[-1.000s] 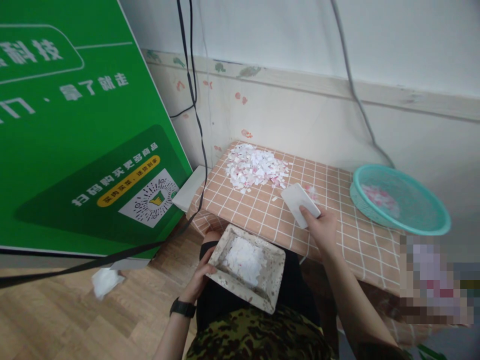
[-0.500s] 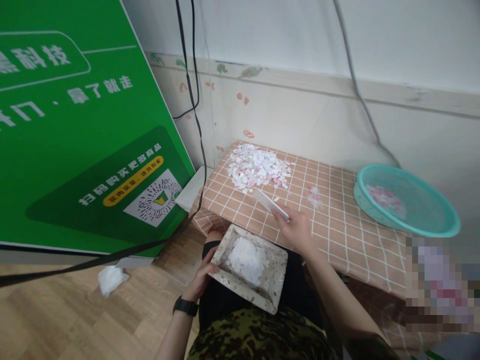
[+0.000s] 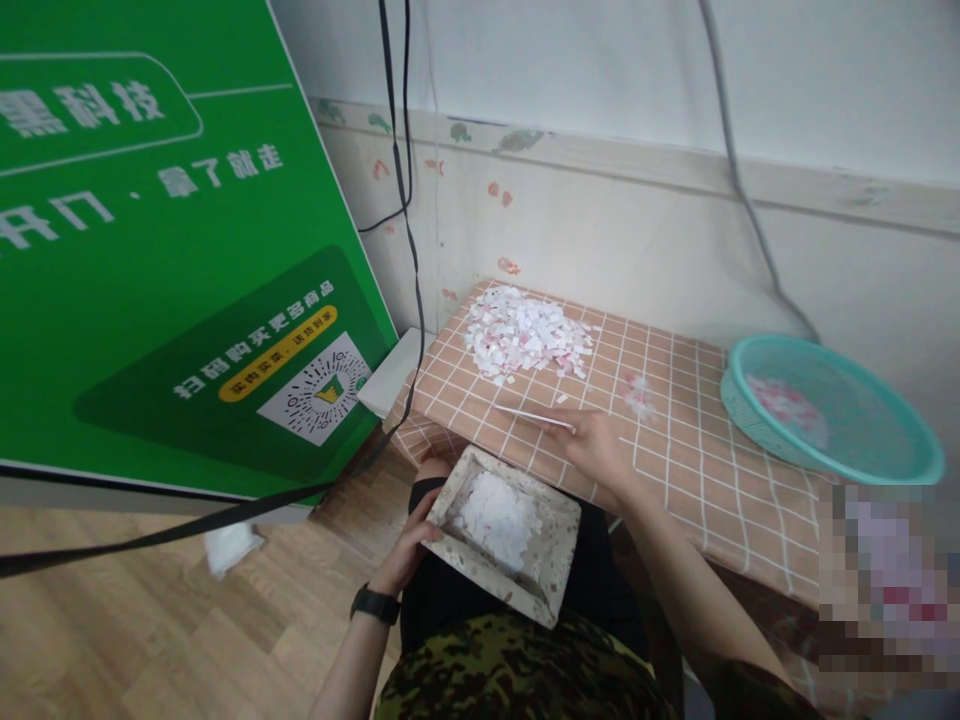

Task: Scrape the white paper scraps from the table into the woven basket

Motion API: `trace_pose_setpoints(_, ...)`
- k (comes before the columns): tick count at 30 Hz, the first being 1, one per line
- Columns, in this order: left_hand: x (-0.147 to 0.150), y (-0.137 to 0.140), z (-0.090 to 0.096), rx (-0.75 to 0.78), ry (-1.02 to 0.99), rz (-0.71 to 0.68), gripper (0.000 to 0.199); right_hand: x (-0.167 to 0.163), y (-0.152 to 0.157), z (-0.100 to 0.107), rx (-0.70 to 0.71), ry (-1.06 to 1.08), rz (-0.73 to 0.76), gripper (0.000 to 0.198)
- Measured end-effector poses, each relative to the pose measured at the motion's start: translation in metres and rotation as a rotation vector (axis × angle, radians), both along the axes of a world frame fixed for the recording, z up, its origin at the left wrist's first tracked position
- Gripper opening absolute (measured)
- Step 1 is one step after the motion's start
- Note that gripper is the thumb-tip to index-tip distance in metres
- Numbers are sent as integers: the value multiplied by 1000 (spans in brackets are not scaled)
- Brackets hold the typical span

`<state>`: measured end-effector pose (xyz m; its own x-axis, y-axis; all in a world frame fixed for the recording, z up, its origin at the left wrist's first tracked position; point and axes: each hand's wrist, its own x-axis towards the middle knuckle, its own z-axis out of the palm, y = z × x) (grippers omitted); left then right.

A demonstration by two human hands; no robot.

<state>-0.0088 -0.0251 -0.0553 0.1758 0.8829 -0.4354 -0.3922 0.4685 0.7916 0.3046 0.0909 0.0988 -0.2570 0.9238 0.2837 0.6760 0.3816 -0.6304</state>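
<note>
My left hand [image 3: 409, 548] grips the left edge of a shallow speckled tray [image 3: 484, 583], which rests tilted on my lap. White paper scraps [image 3: 499, 515] lie inside it. Over the front of the table, my right hand [image 3: 596, 450] is closed on a thin white card [image 3: 529, 413], seen nearly edge-on. Beyond the card spreads a heap of small white and pink paper scraps [image 3: 525, 335] on the checked tablecloth [image 3: 675, 440]. A smaller pinkish clump [image 3: 637, 396] lies to the right of it.
A turquoise mesh basket [image 3: 832, 405] with pinkish scraps stands at the table's right. On the left rises a green printed panel [image 3: 187, 250], with black cables [image 3: 411, 230] hanging beside it. A white crumpled bag [image 3: 231, 547] lies on the wooden floor.
My right hand has turned the card from showing its flat face to nearly edge-on and lowered it slightly toward the table's front. The left hand still holds the tray; the view has shifted a little.
</note>
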Motion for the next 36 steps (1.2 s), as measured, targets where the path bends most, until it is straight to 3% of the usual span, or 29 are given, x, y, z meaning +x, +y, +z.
trace_pose_setpoints(4, 0, 1, 1, 9, 4, -2, 69, -23, -17, -1, 94, -5, -24, 39)
trace_pose_setpoints(8, 0, 1, 0, -18, 9, 6, 70, -72, -35, -13, 264, -191, 197, 57)
trace_pose_setpoints(13, 0, 0, 4, -20, -1, 14, 72, -107, -36, -28, 312, -422, 137, 50)
trace_pose_setpoints(21, 3, 0, 7, -8, -17, -17, 69, -109, -23, -22, 217, -491, 15, 49)
trace_pose_setpoints(27, 1, -1, 4, -5, 3, -5, 68, -96, -33, -22, 153, -505, -126, 53)
trace_pose_setpoints(36, 2, 1, 1, -17, 12, 11, 69, -61, -59, -24, 256, -425, -322, 55)
